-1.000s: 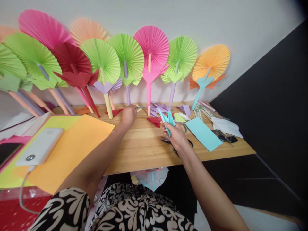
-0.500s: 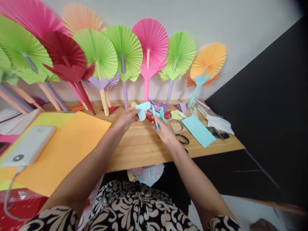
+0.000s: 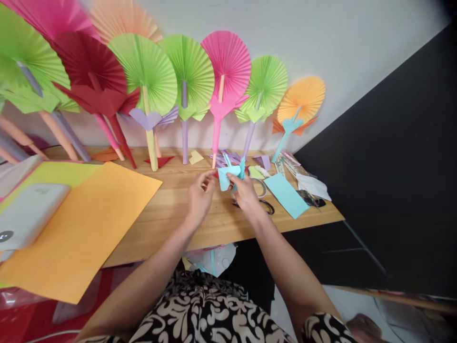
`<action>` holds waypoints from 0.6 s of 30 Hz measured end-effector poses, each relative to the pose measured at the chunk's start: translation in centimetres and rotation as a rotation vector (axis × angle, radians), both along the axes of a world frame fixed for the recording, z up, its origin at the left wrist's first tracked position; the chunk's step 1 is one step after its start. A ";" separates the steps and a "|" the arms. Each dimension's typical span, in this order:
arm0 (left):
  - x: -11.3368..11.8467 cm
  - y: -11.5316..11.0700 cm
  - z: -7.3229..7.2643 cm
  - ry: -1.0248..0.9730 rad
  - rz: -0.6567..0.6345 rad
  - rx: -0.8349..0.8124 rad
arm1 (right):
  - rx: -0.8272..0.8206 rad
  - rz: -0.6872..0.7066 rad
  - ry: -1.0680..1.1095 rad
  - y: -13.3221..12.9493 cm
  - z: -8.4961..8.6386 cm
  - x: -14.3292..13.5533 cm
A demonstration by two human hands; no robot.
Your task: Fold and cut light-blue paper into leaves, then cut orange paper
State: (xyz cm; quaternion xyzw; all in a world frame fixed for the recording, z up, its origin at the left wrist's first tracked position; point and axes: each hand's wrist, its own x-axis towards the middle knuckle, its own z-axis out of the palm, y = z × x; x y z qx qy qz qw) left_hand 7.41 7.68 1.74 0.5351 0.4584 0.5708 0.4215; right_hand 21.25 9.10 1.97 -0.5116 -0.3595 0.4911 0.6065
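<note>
My right hand [image 3: 244,191] grips a light blue heart-shaped paper piece [image 3: 224,178] together with a folded blue paper [image 3: 241,170], thumb on top. Just left of them, my left hand [image 3: 202,190] is raised over the wooden table with its fingers curled and apart, and no paper shows in it. Black-handled scissors [image 3: 267,206] lie beside my right hand, partly hidden by it. A blue paper rectangle [image 3: 286,195] rests on the table to the right.
Paper fans [image 3: 228,62] lean along the wall. Purple scraps [image 3: 228,160], a yellow heart [image 3: 196,157] and a tape roll [image 3: 260,187] lie nearby. Orange paper [image 3: 89,224] and a white power bank [image 3: 32,214] are at left.
The blue heart has passed from my left hand to my right hand, beside the folded paper. My left hand has let go and moved slightly toward me. The view has shifted.
</note>
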 end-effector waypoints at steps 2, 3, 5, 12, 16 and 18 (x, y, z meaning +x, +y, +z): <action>0.3 -0.6 -0.8 -0.064 -0.006 -0.025 | -0.015 0.011 -0.046 0.2 -0.1 0.4; 0.4 -0.7 -1.2 -0.113 -0.004 -0.062 | -0.023 0.023 -0.071 0.3 -0.1 0.4; 0.3 -0.8 -2.0 -0.194 0.017 -0.126 | -0.031 0.054 -0.125 0.8 0.0 0.1; -0.9 -0.6 -1.9 -0.329 0.121 -0.139 | 0.016 0.115 -0.367 5.8 0.0 -3.3; -1.0 -0.7 -1.6 -0.401 0.134 -0.134 | 0.052 0.100 -0.539 9.6 -0.9 -5.0; -1.0 -0.7 -1.6 -0.449 0.124 -0.147 | 0.071 0.105 -0.619 11.0 -1.2 -5.6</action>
